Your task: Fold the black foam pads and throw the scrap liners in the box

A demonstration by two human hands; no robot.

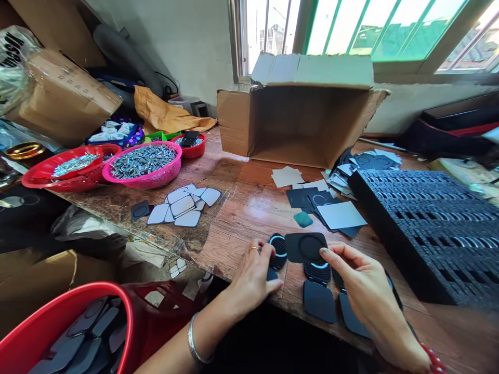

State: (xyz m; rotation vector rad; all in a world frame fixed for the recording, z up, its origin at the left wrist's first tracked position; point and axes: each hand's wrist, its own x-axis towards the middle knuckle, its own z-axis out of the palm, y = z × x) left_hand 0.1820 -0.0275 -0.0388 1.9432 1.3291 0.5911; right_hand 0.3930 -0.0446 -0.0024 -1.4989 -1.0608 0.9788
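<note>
My right hand [360,288] pinches a thin black square sheet [298,248] with rounded corners and a dark ring mark, held above the table's front edge. My left hand [249,278] grips the left side of a black hinged piece [278,252] with a pale ring on its upper half. The thumb lies over its lower plate, and the fingertips are partly hidden. Another black hinged piece [318,301] lies open between my hands, partly under the sheet. A further black plate [353,314] is partly covered by my right hand.
White-faced rounded squares [183,205] lie spread at left. A pink basket [144,169] of small metal parts stands behind them. An open cardboard box [234,122] stands at the back, black slotted foam [413,228] at right, and a red bin [130,317] below left.
</note>
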